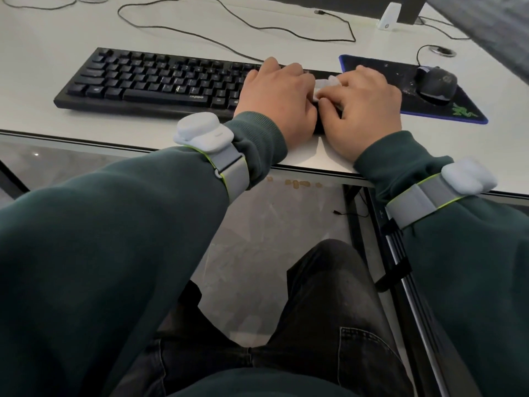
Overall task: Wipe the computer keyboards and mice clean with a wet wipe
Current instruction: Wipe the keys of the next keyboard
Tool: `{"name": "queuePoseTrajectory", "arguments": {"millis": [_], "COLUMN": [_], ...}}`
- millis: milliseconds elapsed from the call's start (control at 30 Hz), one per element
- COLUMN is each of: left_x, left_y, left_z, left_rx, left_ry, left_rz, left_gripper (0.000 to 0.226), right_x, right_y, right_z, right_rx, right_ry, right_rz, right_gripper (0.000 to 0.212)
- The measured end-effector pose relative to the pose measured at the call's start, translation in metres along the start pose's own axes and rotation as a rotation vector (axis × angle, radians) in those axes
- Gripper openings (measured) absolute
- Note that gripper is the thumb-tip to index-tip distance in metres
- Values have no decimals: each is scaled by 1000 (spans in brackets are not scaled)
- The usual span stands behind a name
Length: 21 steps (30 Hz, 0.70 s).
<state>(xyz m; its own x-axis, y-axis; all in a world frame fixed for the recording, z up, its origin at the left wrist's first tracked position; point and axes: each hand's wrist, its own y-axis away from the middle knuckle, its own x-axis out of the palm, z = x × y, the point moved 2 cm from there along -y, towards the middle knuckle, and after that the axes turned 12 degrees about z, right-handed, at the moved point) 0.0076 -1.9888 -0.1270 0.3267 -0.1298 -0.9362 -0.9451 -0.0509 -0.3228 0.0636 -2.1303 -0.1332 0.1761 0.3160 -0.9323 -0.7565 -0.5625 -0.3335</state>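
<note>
A black keyboard [148, 80] lies on the white desk [43, 53]. Both my hands are over its right end. A white wet wipe [325, 85] shows between them, mostly hidden. My left hand [279, 96] and my right hand [363, 107] both pinch the wipe with curled fingers. A black mouse [436, 84] sits on a dark mouse pad [463, 110] to the right, apart from my hands.
Black cables [229, 21] snake across the desk behind the keyboard. A white stand [389, 17] and a dark monitor base are at the back right. The desk's front edge [86, 140] runs just below my wrists. My legs are under the desk.
</note>
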Motion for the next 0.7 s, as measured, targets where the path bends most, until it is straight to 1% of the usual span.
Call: {"name": "queuePoseTrajectory", "arguments": {"millis": [100,200,233,333,467,567,700], "left_x": [0,1,1,1,0,0,3], "left_y": [0,0,1,0,0,1,0], "left_z": [1,1,1,1,0,1,0], "left_rx": [2,7,8,4,5,-1,-10], "left_ry": [-12,-9,-8,-6,-2,-3,14], "left_rz": [-9,-17,-17,-10,-6,-14,-21], "left_gripper": [29,27,27,27,29,31,31], "right_x": [-6,-9,-8,-4,-2,-5,-4], "right_y": [4,5,4,1,2,4,23], "right_z": [1,-4,-4,-4,1,2,9], "right_rx": [77,191,200,91,-27,-44,-96], "right_ry": [14,36,21,-51,-64,-13,125], "right_rz": [-78,-87,-81,-67,-52,-34,-27], "right_gripper": [40,38,36,32,29,31,37]}}
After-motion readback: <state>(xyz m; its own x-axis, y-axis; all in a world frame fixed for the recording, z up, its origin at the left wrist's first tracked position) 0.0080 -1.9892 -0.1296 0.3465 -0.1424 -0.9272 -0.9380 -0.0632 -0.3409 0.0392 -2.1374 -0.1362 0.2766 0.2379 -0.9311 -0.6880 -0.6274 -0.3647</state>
